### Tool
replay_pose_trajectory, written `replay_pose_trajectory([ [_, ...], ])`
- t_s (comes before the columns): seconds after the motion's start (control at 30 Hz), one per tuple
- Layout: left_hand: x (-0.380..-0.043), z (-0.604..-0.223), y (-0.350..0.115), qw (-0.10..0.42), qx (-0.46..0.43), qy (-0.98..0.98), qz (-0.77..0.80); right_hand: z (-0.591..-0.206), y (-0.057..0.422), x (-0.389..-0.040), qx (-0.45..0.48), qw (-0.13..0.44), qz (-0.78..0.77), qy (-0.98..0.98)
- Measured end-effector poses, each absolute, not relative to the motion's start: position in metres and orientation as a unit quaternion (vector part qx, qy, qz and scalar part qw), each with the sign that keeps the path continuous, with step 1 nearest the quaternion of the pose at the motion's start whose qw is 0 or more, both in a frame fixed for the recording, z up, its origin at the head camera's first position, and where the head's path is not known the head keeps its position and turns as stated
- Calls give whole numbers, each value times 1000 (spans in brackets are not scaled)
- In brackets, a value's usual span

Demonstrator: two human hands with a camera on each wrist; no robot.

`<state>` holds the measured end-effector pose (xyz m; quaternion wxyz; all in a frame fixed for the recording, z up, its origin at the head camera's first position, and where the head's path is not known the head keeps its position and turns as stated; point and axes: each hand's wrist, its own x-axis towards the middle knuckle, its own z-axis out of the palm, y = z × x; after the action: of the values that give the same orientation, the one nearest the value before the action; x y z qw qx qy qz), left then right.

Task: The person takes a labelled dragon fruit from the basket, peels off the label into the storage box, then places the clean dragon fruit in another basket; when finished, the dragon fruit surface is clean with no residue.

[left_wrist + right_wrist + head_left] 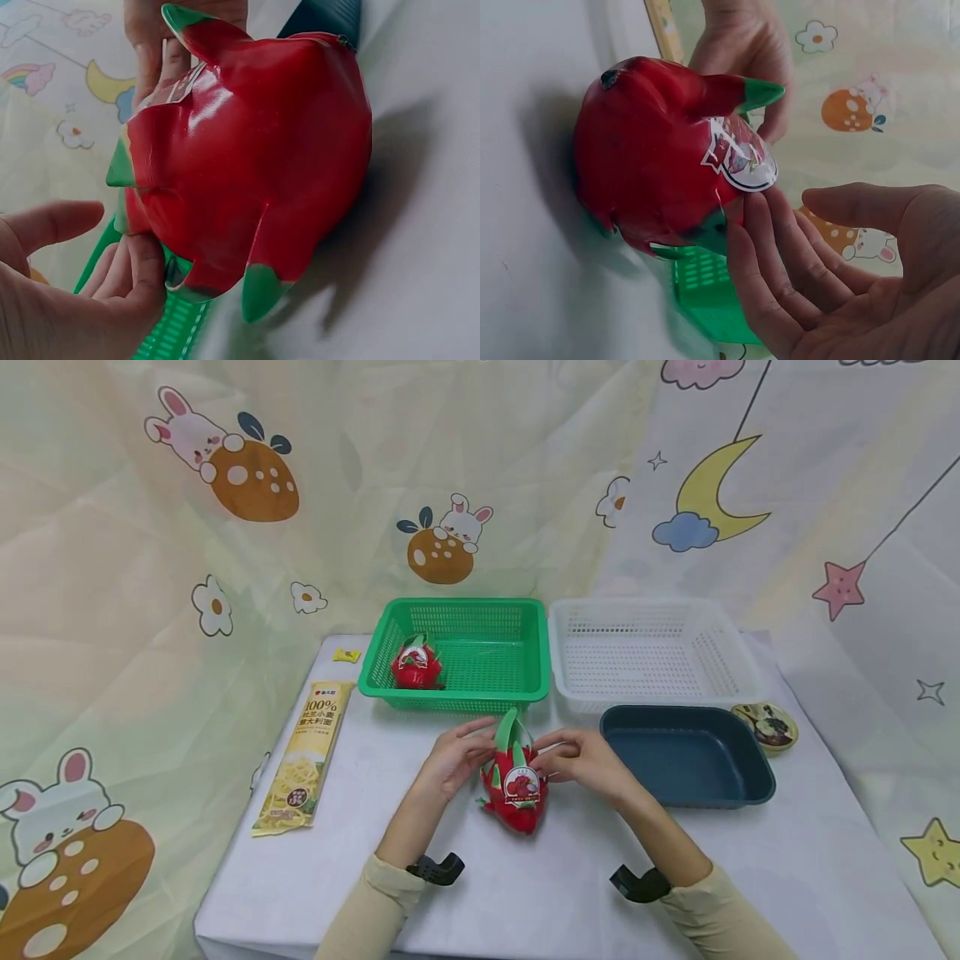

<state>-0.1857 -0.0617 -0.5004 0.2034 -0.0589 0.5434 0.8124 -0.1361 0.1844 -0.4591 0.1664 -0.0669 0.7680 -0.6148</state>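
A red dragon fruit (519,818) with green-tipped scales and a round picture label (522,786) is between my two hands, close over the white tabletop. My left hand (457,758) touches its upper left side with the fingertips, thumb apart from the fruit in the left wrist view. On the other side, my right hand (581,762) has its fingers against the fruit near the label, the thumb also standing away in the right wrist view. A second dragon fruit (416,668), with a similar label, lies in the left part of the green basket (487,703).
A white basket (652,700) stands right of the green one, with a dark blue tray (686,760) in front and a round patterned tin (767,727) beside it. At left lie a pasta packet (303,760) and a small yellow wrapped piece (347,655).
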Motion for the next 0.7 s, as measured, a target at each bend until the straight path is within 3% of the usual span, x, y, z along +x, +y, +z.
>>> replay_pose_trajectory([
  [0.3,-185,-504,-62,196,-52,576,792,-466,183,-136,-105,203,-603,764],
  [0.7,-185,-503,-60,190,-70,576,792,-467,178,-136,-111,204,-613,755],
])
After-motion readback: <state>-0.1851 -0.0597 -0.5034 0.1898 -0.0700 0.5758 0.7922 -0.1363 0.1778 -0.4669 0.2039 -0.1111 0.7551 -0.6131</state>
